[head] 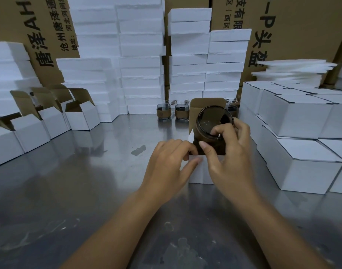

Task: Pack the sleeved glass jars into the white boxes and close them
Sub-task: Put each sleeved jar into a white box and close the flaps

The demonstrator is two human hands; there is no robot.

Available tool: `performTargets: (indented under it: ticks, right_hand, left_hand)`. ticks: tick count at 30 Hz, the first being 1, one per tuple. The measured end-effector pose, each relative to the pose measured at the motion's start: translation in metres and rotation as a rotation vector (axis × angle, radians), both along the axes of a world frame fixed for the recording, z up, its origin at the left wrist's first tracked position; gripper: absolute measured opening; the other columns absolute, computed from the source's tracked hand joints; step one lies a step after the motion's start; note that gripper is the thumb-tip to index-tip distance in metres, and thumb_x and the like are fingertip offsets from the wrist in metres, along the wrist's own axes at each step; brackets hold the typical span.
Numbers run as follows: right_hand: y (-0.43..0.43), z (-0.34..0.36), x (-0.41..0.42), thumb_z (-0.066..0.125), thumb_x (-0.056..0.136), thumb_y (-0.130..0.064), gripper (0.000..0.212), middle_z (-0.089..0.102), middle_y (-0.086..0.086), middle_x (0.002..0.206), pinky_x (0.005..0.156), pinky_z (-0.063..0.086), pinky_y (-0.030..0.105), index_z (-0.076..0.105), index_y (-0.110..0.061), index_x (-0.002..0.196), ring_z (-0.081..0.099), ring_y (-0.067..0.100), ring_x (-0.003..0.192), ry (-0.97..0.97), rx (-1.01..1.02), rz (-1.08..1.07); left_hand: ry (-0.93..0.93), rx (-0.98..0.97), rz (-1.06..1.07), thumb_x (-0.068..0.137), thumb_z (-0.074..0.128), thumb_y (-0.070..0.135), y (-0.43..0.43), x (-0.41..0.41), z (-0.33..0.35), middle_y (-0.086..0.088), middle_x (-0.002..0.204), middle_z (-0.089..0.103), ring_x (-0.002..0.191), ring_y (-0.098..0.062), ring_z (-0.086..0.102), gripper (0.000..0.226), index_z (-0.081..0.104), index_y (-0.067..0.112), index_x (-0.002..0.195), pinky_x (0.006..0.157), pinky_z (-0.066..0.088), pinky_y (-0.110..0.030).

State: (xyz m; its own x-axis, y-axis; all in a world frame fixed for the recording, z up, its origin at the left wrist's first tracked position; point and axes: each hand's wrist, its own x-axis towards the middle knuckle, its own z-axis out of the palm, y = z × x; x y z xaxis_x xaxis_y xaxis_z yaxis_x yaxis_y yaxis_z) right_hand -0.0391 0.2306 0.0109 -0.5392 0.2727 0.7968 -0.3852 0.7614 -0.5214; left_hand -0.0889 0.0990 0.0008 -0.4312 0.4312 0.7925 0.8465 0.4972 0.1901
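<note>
Jar [212, 123] with a brown sleeve, tilted, mouth toward the camera, lower part inside the open white box [201, 171]; box flap stands up behind it. Right hand [230, 158] grips the jar, fingers curled over rim and sleeve. Left hand [170, 164] pinches the box's near-left wall. Box sits on metal table [88, 181], near the closed boxes [302, 117] stacked on the right. Two more jars [163, 111] at the back by the foam stacks [141, 55]. Open boxes [79, 117] in a row on the left.

We see a brushed, reflective metal table [88, 191], matt white cardboard boxes [302, 167] with brown insides, rough white foam slabs [141, 45], and a glossy glass jar [214, 121].
</note>
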Motion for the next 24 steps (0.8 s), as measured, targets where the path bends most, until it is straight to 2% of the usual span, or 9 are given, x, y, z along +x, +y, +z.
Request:
performTargets:
  ticks: [2, 6, 10, 12, 16, 19, 24]
  right_hand:
    - [-0.001, 0.0, 0.0, 0.071, 0.08, -0.01, 0.022, 0.04, 0.013, 0.13, 0.082, 0.042, 0.026, 0.055, -0.013, 0.096, 0.038, 0.011, 0.109, -0.013, 0.035, -0.033]
    - [0.001, 0.003, 0.002, 0.073, 0.078, -0.009, 0.022, 0.042, 0.012, 0.127, 0.075, 0.042, 0.024, 0.054, -0.011, 0.09, 0.045, 0.013, 0.109, 0.004, 0.109, -0.047]
    - [0.006, 0.002, 0.003, 0.07, 0.079, -0.01, 0.025, 0.036, 0.009, 0.131, 0.074, 0.053, 0.039, 0.048, -0.014, 0.091, 0.052, 0.025, 0.106, -0.076, 0.215, -0.019]
    - [0.008, 0.002, 0.002, 0.067, 0.082, -0.015, 0.024, 0.034, 0.008, 0.132, 0.073, 0.053, 0.045, 0.046, -0.014, 0.092, 0.053, 0.028, 0.104, -0.119, 0.235, -0.012]
    - [0.012, 0.002, 0.002, 0.056, 0.087, -0.03, 0.019, 0.036, 0.008, 0.134, 0.086, 0.05, 0.044, 0.046, -0.016, 0.094, 0.046, 0.027, 0.115, -0.199, 0.267, 0.013]
    - [0.013, 0.0, 0.001, 0.053, 0.089, -0.032, 0.015, 0.032, 0.005, 0.138, 0.096, 0.043, 0.043, 0.046, -0.021, 0.097, 0.039, 0.028, 0.124, -0.285, 0.279, 0.007]
    - [0.011, -0.002, 0.001, 0.048, 0.093, -0.03, 0.007, 0.023, 0.0, 0.15, 0.102, 0.026, 0.033, 0.047, -0.025, 0.097, 0.025, 0.026, 0.136, -0.346, 0.24, 0.049]
  left_hand:
    - [-0.008, 0.006, -0.007, 0.086, 0.054, 0.033, 0.0, 0.001, 0.001, 0.003, 0.074, 0.059, 0.071, -0.011, 0.05, 0.021, 0.063, 0.013, 0.086, 0.075, 0.035, -0.025]
    - [-0.012, 0.023, -0.006, 0.086, 0.053, 0.033, 0.0, 0.001, 0.001, 0.004, 0.073, 0.059, 0.07, -0.01, 0.05, 0.021, 0.062, 0.013, 0.084, 0.075, 0.033, -0.023]
    - [-0.033, 0.035, -0.005, 0.086, 0.054, 0.033, 0.0, -0.001, 0.0, 0.004, 0.074, 0.058, 0.072, -0.007, 0.047, 0.02, 0.061, 0.014, 0.084, 0.076, 0.033, -0.022]
    - [-0.036, 0.042, -0.007, 0.085, 0.055, 0.032, -0.001, -0.001, -0.001, 0.004, 0.074, 0.058, 0.072, -0.007, 0.047, 0.019, 0.06, 0.014, 0.084, 0.076, 0.033, -0.022]
    - [-0.045, 0.052, -0.003, 0.086, 0.055, 0.031, -0.002, -0.003, -0.002, 0.005, 0.074, 0.058, 0.073, -0.006, 0.047, 0.019, 0.06, 0.013, 0.084, 0.077, 0.033, -0.021]
    - [-0.06, 0.05, -0.008, 0.087, 0.057, 0.032, -0.003, -0.004, -0.002, 0.006, 0.076, 0.059, 0.074, -0.005, 0.048, 0.018, 0.061, 0.015, 0.085, 0.078, 0.033, -0.02]
    - [-0.058, 0.057, -0.005, 0.088, 0.06, 0.033, -0.002, -0.003, -0.002, 0.007, 0.075, 0.058, 0.074, -0.005, 0.048, 0.017, 0.061, 0.016, 0.085, 0.077, 0.034, -0.02]
